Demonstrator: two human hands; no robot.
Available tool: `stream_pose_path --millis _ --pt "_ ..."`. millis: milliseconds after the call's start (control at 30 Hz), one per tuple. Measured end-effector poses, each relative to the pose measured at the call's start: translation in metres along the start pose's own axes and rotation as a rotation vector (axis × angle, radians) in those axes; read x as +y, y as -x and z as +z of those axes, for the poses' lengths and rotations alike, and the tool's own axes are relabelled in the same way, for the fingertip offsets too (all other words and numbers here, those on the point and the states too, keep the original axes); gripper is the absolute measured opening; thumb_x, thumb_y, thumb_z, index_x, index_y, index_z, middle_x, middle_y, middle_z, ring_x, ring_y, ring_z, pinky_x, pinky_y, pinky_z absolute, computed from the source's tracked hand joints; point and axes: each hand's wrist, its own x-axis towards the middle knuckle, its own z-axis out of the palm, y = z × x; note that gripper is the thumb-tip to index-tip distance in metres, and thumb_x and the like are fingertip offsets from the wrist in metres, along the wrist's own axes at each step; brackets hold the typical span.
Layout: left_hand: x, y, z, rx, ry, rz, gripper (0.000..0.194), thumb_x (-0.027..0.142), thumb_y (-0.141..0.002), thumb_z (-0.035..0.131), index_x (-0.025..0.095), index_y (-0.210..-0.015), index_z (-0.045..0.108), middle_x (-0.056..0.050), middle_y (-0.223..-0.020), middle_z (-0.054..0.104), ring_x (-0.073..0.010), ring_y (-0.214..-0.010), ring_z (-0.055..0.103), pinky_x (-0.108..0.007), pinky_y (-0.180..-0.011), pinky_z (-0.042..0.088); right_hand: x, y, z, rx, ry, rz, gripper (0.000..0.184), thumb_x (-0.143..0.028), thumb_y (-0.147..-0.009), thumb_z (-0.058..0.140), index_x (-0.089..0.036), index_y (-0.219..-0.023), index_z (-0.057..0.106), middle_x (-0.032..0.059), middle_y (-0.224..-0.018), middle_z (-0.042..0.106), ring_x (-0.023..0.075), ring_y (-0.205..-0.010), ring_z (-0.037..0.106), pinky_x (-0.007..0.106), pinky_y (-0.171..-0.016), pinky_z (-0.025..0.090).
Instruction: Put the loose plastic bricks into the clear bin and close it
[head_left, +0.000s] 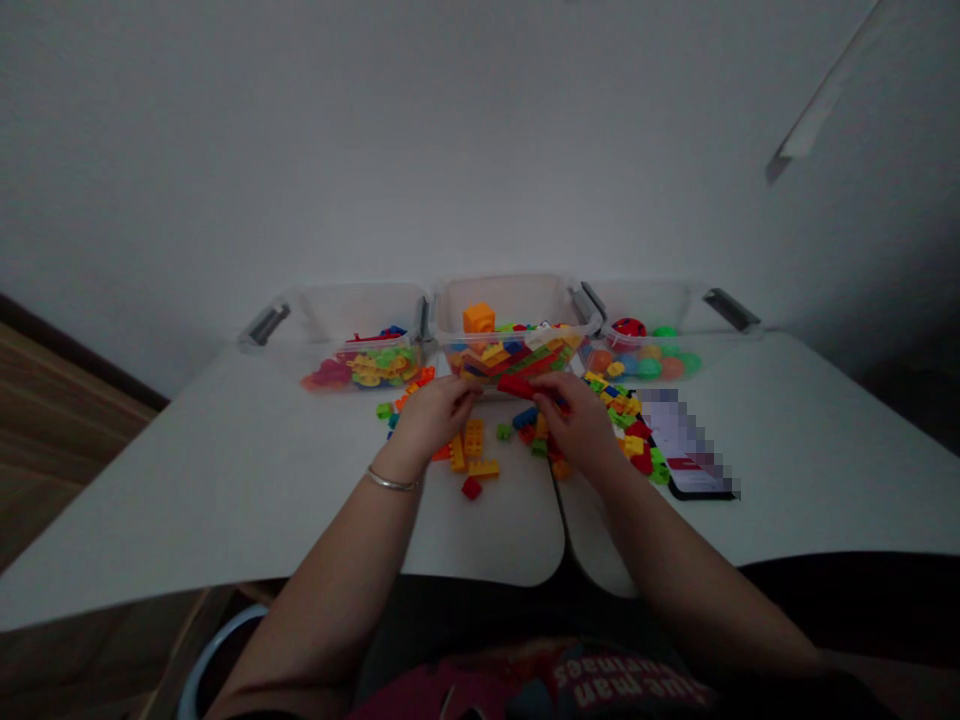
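My right hand [574,415] is closed around a red toy brick [516,386], held just in front of the middle bin. To its left, my left hand [441,412] has its fingers pinched together, and what lies between them is too small to make out. Beneath and between the hands, loose yellow bricks [473,438] lie on the table, with a small green brick [503,432] and blue bricks [525,418] near my right hand. A single red brick [471,488] rests closer to the table's front.
A clear middle bin [517,345] holds mixed bricks. The left bin [337,345] contains colourful pieces, and the right bin [675,345] has coloured balls. A phone [686,445] lies right of more loose bricks [634,430]. A seam divides the white table [300,500].
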Motion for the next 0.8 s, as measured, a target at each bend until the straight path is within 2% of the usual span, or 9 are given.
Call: stream_pose_path --millis 67,167,300,400,533,667,800 --pt "0.002 -0.001 0.001 0.019 -0.022 -0.028 0.026 0.022 -0.091 0.048 0.020 -0.105 0.069 -0.006 -0.105 0.072 -0.0208 -0.095 0.066 -0.031 -0.081 0.050 0.004 -0.005 -0.015 0.130 -0.042 -0.001 0.015 -0.025 -0.091 0.052 -0.023 -0.100 0.065 0.0064 -0.099 0.070 0.0207 -0.094 0.064 0.038 -0.084 0.053" --pt "0.005 -0.003 0.003 0.032 -0.056 -0.068 0.026 0.023 -0.091 0.047 0.020 -0.104 0.070 -0.007 -0.103 0.072 -0.0222 -0.095 0.066 -0.032 -0.081 0.050 0.009 -0.017 -0.035 0.239 -0.080 -0.008 0.016 -0.028 -0.090 0.054 -0.023 -0.100 0.066 0.0066 -0.100 0.069 0.0204 -0.094 0.065 0.037 -0.081 0.055" --pt "0.009 -0.004 0.004 0.037 -0.083 -0.105 0.025 0.024 -0.091 0.048 0.020 -0.102 0.070 -0.007 -0.101 0.072 -0.0228 -0.093 0.066 -0.032 -0.078 0.051 0.010 -0.047 -0.055 0.264 -0.021 0.015 0.018 -0.030 -0.090 0.054 -0.023 -0.098 0.068 0.0064 -0.101 0.070 0.0198 -0.088 0.066 0.038 -0.079 0.056" --pt "0.010 -0.004 0.006 0.050 -0.089 -0.116 0.023 0.024 -0.091 0.049 0.020 -0.100 0.070 -0.007 -0.099 0.072 -0.0220 -0.091 0.066 -0.032 -0.077 0.051 0.004 -0.071 -0.064 0.237 0.053 0.007 0.018 -0.028 -0.088 0.055 -0.023 -0.096 0.070 0.0058 -0.098 0.071 0.0189 -0.082 0.067 0.037 -0.078 0.056" --pt "0.008 -0.005 0.009 0.045 -0.078 -0.111 0.023 0.025 -0.091 0.048 0.020 -0.098 0.070 -0.008 -0.099 0.072 -0.0224 -0.091 0.066 -0.032 -0.078 0.051 -0.008 -0.092 -0.064 0.206 0.106 -0.025 0.017 -0.026 -0.087 0.056 -0.021 -0.097 0.069 0.0064 -0.098 0.072 0.0188 -0.081 0.067 0.037 -0.079 0.055" --pt "0.008 -0.007 0.008 0.042 -0.073 -0.122 0.023 0.023 -0.091 0.048 0.020 -0.098 0.069 -0.008 -0.099 0.073 -0.0224 -0.093 0.066 -0.032 -0.080 0.052 -0.014 -0.099 -0.052 0.189 0.181 -0.080 0.016 -0.023 -0.087 0.056 -0.020 -0.093 0.070 0.0080 -0.097 0.073 0.0212 -0.088 0.066 0.038 -0.085 0.052" --pt "0.009 -0.009 0.008 0.034 -0.030 -0.133 0.023 0.023 -0.091 0.047 0.020 -0.096 0.069 -0.007 -0.099 0.072 -0.0220 -0.092 0.066 -0.033 -0.081 0.052 -0.006 -0.104 -0.040 0.046 0.236 -0.098 0.019 -0.021 -0.088 0.053 -0.020 -0.092 0.072 0.0075 -0.097 0.074 0.0225 -0.095 0.066 0.039 -0.090 0.049"
